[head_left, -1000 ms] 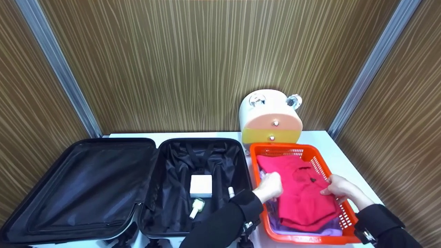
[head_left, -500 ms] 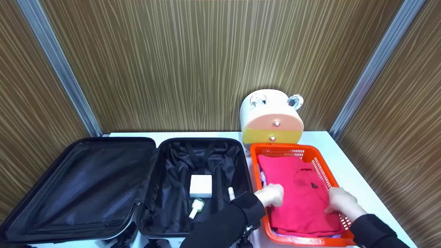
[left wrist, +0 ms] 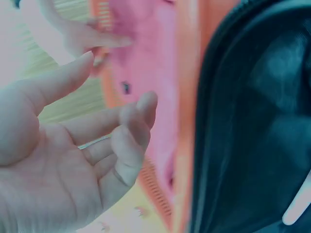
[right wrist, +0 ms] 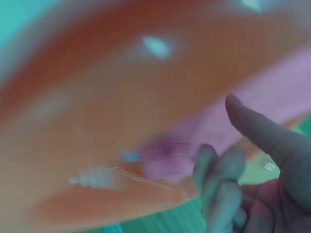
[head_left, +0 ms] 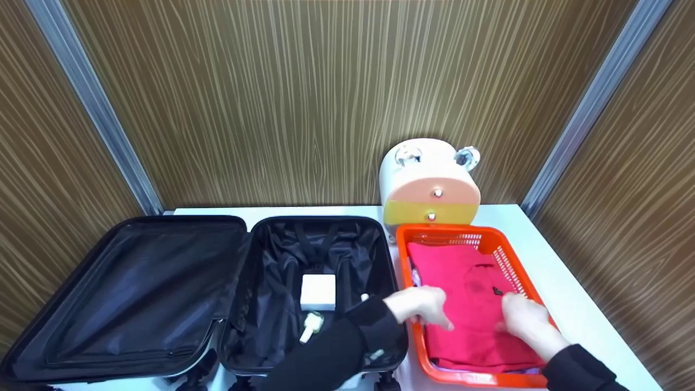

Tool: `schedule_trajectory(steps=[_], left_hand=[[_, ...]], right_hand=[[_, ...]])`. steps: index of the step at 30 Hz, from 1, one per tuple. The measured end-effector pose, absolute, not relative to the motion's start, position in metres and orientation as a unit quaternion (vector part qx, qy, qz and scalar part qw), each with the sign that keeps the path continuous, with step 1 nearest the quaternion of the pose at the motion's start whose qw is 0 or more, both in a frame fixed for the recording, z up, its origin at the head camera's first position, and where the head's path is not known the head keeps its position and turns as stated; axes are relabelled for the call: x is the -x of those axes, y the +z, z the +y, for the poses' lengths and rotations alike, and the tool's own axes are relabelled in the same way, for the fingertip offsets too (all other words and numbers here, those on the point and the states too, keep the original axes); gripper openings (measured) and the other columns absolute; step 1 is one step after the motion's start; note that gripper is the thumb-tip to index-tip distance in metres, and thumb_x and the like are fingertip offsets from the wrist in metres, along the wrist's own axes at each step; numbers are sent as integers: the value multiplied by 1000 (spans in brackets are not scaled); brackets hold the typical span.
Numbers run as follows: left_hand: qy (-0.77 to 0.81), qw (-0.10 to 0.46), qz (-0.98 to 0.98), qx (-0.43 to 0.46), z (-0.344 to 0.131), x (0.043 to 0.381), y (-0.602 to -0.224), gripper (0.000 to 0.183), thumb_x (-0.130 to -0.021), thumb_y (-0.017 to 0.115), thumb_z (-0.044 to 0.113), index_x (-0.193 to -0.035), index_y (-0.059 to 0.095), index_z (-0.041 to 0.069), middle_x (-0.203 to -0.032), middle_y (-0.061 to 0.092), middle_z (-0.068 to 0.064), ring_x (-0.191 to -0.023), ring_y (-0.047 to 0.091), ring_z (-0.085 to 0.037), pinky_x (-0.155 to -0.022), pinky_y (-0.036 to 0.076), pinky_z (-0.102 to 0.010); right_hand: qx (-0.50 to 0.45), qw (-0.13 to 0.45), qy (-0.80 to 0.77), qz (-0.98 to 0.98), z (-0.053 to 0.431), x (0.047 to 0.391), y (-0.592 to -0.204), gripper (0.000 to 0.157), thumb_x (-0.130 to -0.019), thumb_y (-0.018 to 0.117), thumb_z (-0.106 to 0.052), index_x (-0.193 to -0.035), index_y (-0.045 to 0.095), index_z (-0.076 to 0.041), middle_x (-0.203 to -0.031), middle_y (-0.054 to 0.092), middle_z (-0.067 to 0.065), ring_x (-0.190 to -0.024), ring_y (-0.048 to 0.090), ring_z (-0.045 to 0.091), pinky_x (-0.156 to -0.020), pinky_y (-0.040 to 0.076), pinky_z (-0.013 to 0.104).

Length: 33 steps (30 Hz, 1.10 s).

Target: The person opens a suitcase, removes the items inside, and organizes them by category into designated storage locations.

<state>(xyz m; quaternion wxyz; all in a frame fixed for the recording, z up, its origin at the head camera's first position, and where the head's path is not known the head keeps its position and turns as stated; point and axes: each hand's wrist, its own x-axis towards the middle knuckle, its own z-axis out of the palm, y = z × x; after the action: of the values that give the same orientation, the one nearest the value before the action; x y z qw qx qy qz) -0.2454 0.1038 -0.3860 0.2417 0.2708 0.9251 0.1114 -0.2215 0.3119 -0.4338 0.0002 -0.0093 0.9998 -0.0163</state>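
A red garment (head_left: 467, 309) with a small dark mark lies spread flat in the orange basket (head_left: 491, 233), on top of purple cloth. My left hand (head_left: 426, 305) is over the garment's left side. In the left wrist view its fingers (left wrist: 129, 150) are loosely bent, the thumb stands apart, and the palm holds nothing. Across from it, my right hand (head_left: 525, 317) hovers at the garment's right side, near the basket's wall. The right wrist view, blurred, shows that hand with thumb (right wrist: 252, 124) extended, fingers loosely curled and nothing between them.
An open black suitcase (head_left: 247, 293) lies left of the basket. Its right half holds a white box (head_left: 318, 292), a small bottle with a white cap (head_left: 311, 325) and a white tube (head_left: 365, 297). A rounded drawer box (head_left: 429, 184) stands behind the basket.
The garment's near edge has been pulled toward the basket's front and smoothed flat, covering most of the purple cloth. Both hands have let go of it, their fingers loosening.
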Motion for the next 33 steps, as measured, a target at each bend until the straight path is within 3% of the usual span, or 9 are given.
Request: schedule_trajectory(steps=[4, 6, 9, 13, 20, 25, 29, 33], left_hand=[[167, 180, 887, -391, 66, 240, -375, 45, -79, 65, 31, -48, 40, 11, -41, 29, 5, -38, 30, -6, -40, 24, -17], [196, 131, 866, -441, 41, 236, -377, 39, -80, 64, 27, -50, 47, 8, -43, 33, 5, -42, 30, -6, -43, 23, -17], [217, 50, 864, -451, 3, 225, -386, 21, -80, 64, 24, -70, 63, 5, -58, 52, 3, -58, 47, -6, -57, 35, -15], [242, -8, 880, -409, -41, 206, -400, 25, -81, 62, 24, -97, 64, 4, -88, 60, -2, -86, 56, -13, -79, 41, -22], [251, -59, 887, -383, -96, 173, -437, 37, -86, 55, 34, -107, 60, 3, -99, 56, -3, -88, 56, -13, -74, 46, -26], [218, -182, 871, -401, -110, 161, -470, 32, -83, 60, 32, -96, 62, 3, -87, 58, -2, -73, 58, -12, -58, 44, -23], [204, -287, 849, -393, -111, 158, -492, 25, -81, 62, 31, -87, 64, 7, -75, 61, 2, -64, 57, -8, -52, 38, -18], [205, -395, 824, -352, -104, 160, -513, 29, -86, 55, 38, -78, 64, 12, -66, 59, 6, -55, 54, -5, -48, 34, -16]], right_hand=[[33, 14, -81, 996, 291, 218, -423, 36, -64, 77, -24, -70, 49, -2, -60, 49, 7, -53, 52, 26, -46, 42, 40], [51, -5, -112, 992, 277, 214, -421, 34, -65, 77, -25, -68, 49, -5, -57, 48, 2, -50, 50, 21, -45, 40, 36], [67, -17, -160, 985, 255, 209, -422, 28, -68, 75, -24, -65, 50, -11, -55, 48, -4, -49, 49, 14, -46, 38, 31], [114, -33, -225, 967, 230, 194, -428, 23, -72, 73, -25, -69, 53, -13, -55, 51, -9, -49, 48, 6, -46, 39, 25], [205, -8, -318, 926, 206, 165, -449, 34, -76, 68, -31, -91, 51, -5, -66, 57, -7, -58, 52, 4, -52, 44, 25], [177, -74, -283, 940, 197, 150, -466, 38, -71, 73, -22, -94, 49, -2, -71, 62, 1, -59, 55, 9, -53, 45, 28], [86, -107, -243, 960, 187, 141, -476, 35, -69, 73, -24, -90, 53, -5, -70, 61, 1, -56, 56, 15, -51, 44, 33], [53, -230, -202, 950, 178, 137, -493, 27, -72, 69, -30, -81, 55, -8, -58, 54, -2, -46, 51, 19, -44, 39, 35]])
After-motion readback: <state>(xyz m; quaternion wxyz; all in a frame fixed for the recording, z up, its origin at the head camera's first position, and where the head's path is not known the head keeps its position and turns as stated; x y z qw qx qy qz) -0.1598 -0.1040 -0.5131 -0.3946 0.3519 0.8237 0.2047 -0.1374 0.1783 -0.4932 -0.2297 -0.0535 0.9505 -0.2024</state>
